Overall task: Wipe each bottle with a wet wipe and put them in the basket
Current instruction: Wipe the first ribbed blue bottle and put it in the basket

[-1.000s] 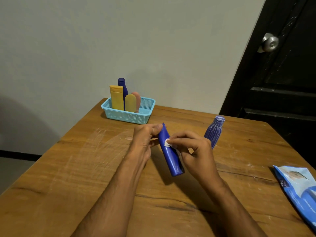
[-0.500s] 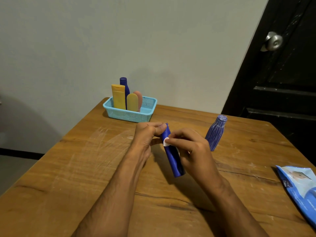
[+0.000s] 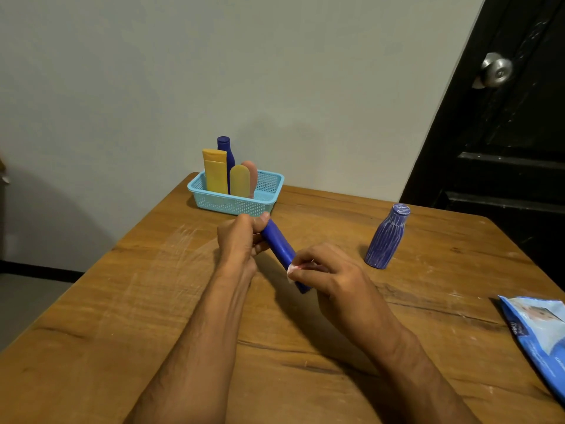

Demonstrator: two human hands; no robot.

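Nearest, the right hand (image 3: 328,275) pinches a small wet wipe (image 3: 294,268) against the lower end of the blue bottle (image 3: 279,247), held slanted above the wooden table (image 3: 122,301); the left hand (image 3: 243,237) grips its upper end at about 11 o'clock from the right. This looks like the wiping step. Next, the bottle likely goes into the basket (image 3: 263,203) at 12 o'clock, where four bottles stand. A ribbed bottle (image 3: 386,237) waits at 2 o'clock, unwiped by the look of it.
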